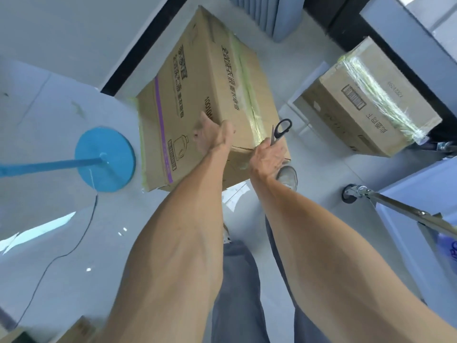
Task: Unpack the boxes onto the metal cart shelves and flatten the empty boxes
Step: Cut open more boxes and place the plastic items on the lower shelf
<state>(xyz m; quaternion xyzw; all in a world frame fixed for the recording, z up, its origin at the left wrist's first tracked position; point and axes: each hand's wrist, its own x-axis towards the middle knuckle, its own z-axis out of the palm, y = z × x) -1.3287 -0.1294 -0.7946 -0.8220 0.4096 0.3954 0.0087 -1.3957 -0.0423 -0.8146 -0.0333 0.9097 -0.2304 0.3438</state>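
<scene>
The big taped cardboard box [210, 100] sits on the floor by the person's feet. The left hand [212, 137] lies open and flat on it. The right hand [268, 157] is closed around black scissors [280, 131]. Hold the box still and cut slowly along the tape [249, 95], keeping the blade shallow and away from the holding hand.

Hidden and cut-off parts, head view

Scissors [280, 131]: blades hidden behind right hand [268, 157]. Left hand [214, 137]: fingertips out of sight against big box [197, 95]. Cart leg [405, 209] and blue pole [47, 165] run off frame. Second box [366, 100]: print too blurred to read.
</scene>
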